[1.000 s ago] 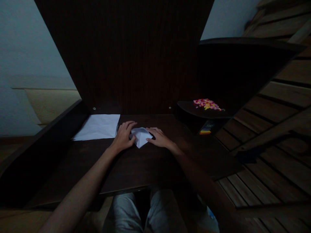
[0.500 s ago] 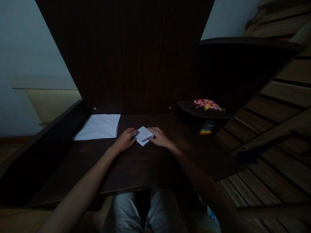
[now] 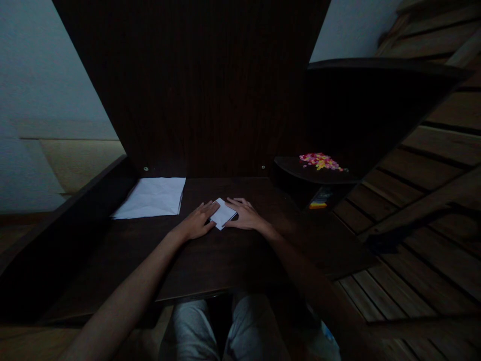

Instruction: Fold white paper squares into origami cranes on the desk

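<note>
A small folded white paper (image 3: 224,214) lies on the dark desk with its corners pointing toward and away from me. From the left, my left hand (image 3: 197,220) rests on it, fingers stretched out over its left edge and thumb spread toward the near corner. My right hand (image 3: 246,214) is at the right side, with its index finger along the upper right edge and its thumb near the lower right edge. Both hands have their fingers apart, and they partly cover the paper's sides.
Larger white sheets (image 3: 154,197) lie at the desk's back left. On a low shelf (image 3: 287,167) at right sits a pile of small colourful pieces (image 3: 321,161). Below it is a yellow item (image 3: 317,205). A tall dark panel (image 3: 210,90) closes off the back.
The upper layer of the folded paper, lifted at the right before, now lies flatter. My left fingers have moved further onto the paper, and my right thumb has shifted toward the near edge.
</note>
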Available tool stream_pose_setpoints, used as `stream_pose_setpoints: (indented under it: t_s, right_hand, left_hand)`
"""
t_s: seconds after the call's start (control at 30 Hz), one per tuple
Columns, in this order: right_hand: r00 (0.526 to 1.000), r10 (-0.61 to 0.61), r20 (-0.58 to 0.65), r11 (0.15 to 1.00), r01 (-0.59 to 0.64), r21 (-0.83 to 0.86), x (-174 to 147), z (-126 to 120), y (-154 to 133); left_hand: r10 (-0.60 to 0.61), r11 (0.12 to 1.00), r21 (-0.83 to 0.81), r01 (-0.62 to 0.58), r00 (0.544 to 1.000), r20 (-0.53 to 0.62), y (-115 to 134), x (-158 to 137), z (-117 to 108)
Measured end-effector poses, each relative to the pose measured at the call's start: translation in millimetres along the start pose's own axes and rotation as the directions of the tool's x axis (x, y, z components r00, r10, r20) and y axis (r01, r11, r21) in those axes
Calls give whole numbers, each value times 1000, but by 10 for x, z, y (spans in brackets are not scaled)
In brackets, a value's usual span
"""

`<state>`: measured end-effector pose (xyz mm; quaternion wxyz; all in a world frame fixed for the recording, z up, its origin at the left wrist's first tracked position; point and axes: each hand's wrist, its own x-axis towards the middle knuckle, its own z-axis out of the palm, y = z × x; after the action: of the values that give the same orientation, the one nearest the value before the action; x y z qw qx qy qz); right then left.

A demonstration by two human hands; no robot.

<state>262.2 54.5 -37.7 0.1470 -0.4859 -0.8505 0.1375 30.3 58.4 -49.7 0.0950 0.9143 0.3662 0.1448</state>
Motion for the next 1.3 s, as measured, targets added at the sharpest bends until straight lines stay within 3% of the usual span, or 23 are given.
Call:
stream_pose_setpoints:
  t_s: [0.23, 0.37, 0.6, 0.83, 1.3]
  right_hand:
    - [999, -38, 34, 999, 37, 29, -5, 22, 21]
    - [999, -19, 26, 1000, 18, 10, 1, 66, 2]
    - [993, -116, -3, 990, 115, -84, -21, 98, -15]
    - [989, -140, 46, 988, 142, -65, -17, 79, -9]
    - [972, -217, 87, 974, 222, -41, -16, 68, -18]
  left_hand:
    - [3, 1000, 22, -5, 997, 83, 31, -13, -64]
    - [-36, 999, 12, 36, 998, 53, 103, 10, -87]
    - [-31, 999, 33, 32, 999, -43, 103, 32, -21]
    - [-64, 997, 36, 63, 998, 29, 91, 29, -4]
    - [-124, 992, 35, 123, 992, 38, 50, 87, -17]
